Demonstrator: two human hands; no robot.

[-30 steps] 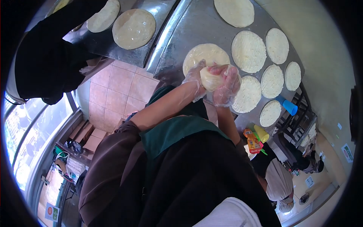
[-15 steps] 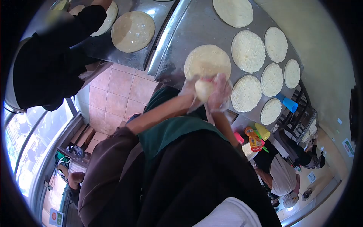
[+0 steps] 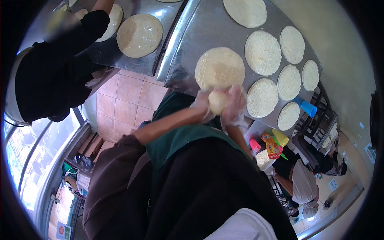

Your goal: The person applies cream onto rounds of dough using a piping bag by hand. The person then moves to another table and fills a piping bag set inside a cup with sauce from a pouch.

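Note:
A pale ball of dough (image 3: 217,103) sits between my two hands, close to my apron. My left hand (image 3: 203,106), in a clear plastic glove, curls round its left side. On the other side my right hand (image 3: 233,106), also gloved, presses against the ball, its fingers pointing towards the table. Just beyond them a flat round of dough (image 3: 220,68) lies on the metal table (image 3: 185,50), with a shiny patch on its surface. Parts of my fingers are blurred.
Several white-topped dough rounds (image 3: 263,53) lie on the right. A blue cup (image 3: 309,108), a yellow cup (image 3: 281,137) and an orange packet (image 3: 272,146) are near the right edge. At left, a co-worker (image 3: 52,80) stands by another table with a dough round (image 3: 140,36).
The dough ball has shifted slightly down and right between my hands, and more of the flat round shows beyond them. My grip remains round the ball.

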